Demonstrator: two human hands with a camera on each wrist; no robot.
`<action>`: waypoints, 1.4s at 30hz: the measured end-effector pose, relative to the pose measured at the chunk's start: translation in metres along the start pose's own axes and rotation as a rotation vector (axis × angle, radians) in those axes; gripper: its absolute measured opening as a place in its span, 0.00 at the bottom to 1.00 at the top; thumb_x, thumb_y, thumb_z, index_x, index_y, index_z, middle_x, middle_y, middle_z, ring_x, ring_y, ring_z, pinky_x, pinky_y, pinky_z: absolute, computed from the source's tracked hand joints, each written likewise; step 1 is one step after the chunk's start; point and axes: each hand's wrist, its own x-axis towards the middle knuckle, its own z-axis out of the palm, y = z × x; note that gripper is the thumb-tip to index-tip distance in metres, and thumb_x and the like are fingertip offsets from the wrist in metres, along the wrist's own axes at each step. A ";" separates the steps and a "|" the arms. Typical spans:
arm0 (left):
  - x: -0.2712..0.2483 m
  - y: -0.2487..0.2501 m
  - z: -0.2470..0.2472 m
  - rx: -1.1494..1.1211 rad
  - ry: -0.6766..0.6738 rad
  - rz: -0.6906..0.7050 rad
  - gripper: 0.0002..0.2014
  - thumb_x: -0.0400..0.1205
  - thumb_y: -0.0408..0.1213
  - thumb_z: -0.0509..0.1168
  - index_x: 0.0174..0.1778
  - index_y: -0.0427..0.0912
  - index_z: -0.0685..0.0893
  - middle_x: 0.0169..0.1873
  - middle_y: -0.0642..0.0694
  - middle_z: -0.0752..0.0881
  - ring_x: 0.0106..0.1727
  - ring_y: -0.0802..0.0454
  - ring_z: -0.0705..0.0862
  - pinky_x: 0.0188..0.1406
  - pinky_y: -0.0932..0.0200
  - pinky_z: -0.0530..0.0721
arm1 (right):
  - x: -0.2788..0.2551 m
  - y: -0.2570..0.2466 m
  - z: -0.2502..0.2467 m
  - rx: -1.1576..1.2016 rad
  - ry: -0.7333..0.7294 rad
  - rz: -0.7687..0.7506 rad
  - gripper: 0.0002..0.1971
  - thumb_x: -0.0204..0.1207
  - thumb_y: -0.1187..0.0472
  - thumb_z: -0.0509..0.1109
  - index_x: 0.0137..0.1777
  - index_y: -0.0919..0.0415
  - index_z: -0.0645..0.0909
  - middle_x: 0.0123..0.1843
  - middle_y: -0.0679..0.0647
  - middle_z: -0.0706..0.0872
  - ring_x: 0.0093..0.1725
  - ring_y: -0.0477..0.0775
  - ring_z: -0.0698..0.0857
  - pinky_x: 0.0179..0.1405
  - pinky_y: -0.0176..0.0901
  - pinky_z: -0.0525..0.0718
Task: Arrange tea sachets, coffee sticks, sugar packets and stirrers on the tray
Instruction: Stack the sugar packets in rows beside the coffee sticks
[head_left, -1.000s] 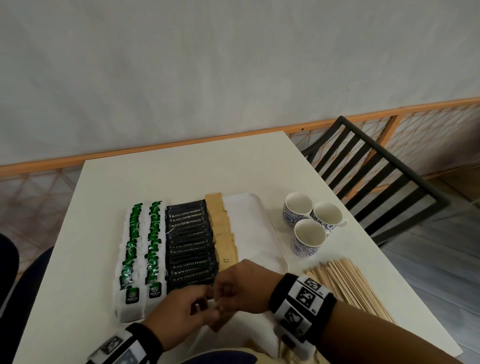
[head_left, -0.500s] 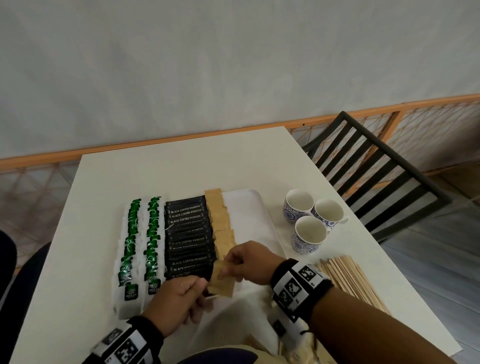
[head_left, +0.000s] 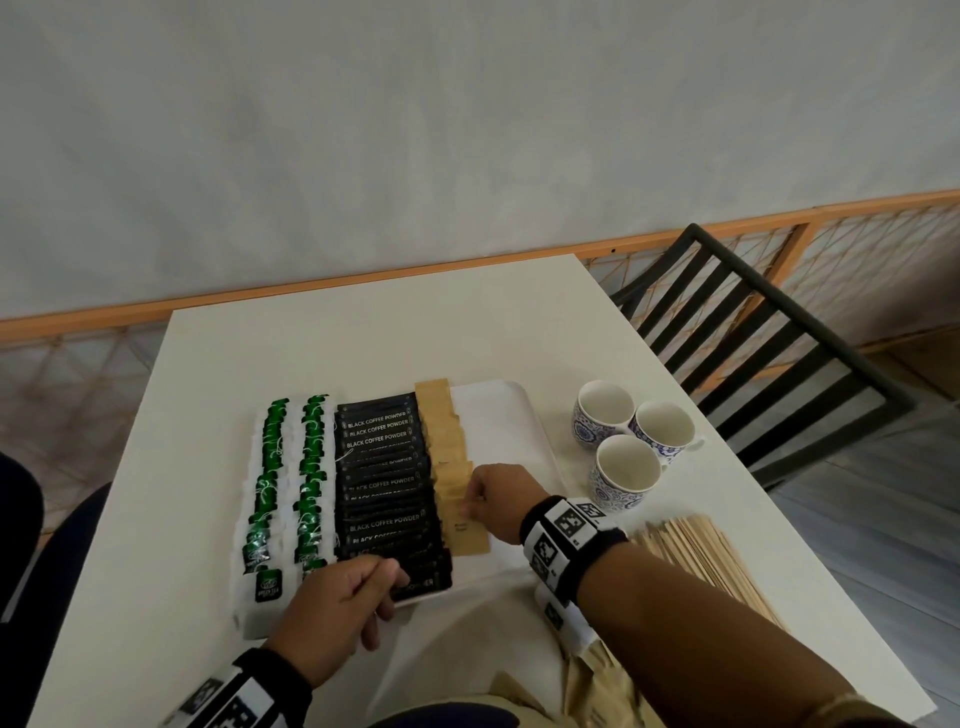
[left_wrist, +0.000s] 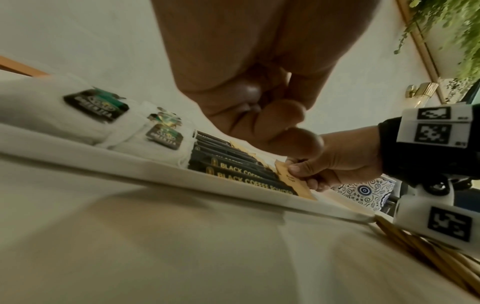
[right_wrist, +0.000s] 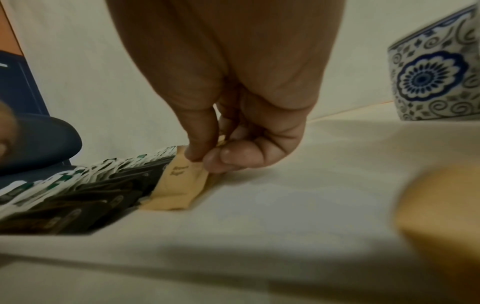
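A white tray (head_left: 498, 415) holds two columns of green tea sachets (head_left: 270, 483), a column of black coffee sticks (head_left: 384, 478) and a row of brown sugar packets (head_left: 447, 441). My right hand (head_left: 480, 512) pinches one brown sugar packet (head_left: 465, 535) at the near end of that row, its lower edge on the tray. The right wrist view shows thumb and forefinger of that hand (right_wrist: 205, 162) on the packet (right_wrist: 179, 185). My left hand (head_left: 374, 597) hovers at the tray's front edge over the coffee sticks, fingers curled, holding nothing. Wooden stirrers (head_left: 696, 556) lie on the table to the right.
Three blue-patterned cups (head_left: 623, 462) stand right of the tray, behind the stirrers. A black slatted chair (head_left: 753, 338) stands at the table's right side. More brown packets (head_left: 597, 686) lie by the table's front edge near my right forearm.
My right hand took the sugar packet from between both hands and carried it forward to the near end of the sugar row. The left hand let go and stayed near the tray's front.
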 end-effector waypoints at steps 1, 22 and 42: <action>-0.001 -0.001 0.000 0.001 0.003 -0.004 0.15 0.87 0.39 0.58 0.42 0.43 0.89 0.32 0.37 0.87 0.22 0.52 0.81 0.22 0.64 0.76 | 0.000 0.000 0.000 -0.003 0.006 0.001 0.07 0.77 0.56 0.74 0.50 0.58 0.83 0.56 0.57 0.87 0.59 0.56 0.83 0.56 0.41 0.78; -0.022 -0.022 0.001 0.014 -0.001 -0.043 0.16 0.86 0.41 0.59 0.37 0.49 0.89 0.31 0.40 0.86 0.23 0.49 0.81 0.22 0.66 0.75 | -0.129 0.007 0.031 -0.685 -0.321 -0.591 0.17 0.84 0.52 0.50 0.70 0.52 0.67 0.56 0.66 0.76 0.46 0.68 0.81 0.36 0.53 0.72; -0.014 -0.025 0.042 0.782 -0.379 0.427 0.23 0.75 0.73 0.53 0.36 0.56 0.73 0.40 0.59 0.75 0.43 0.60 0.76 0.46 0.59 0.74 | -0.109 -0.008 0.027 -0.487 -0.286 -0.332 0.32 0.69 0.56 0.79 0.71 0.55 0.69 0.64 0.62 0.72 0.58 0.66 0.79 0.52 0.58 0.81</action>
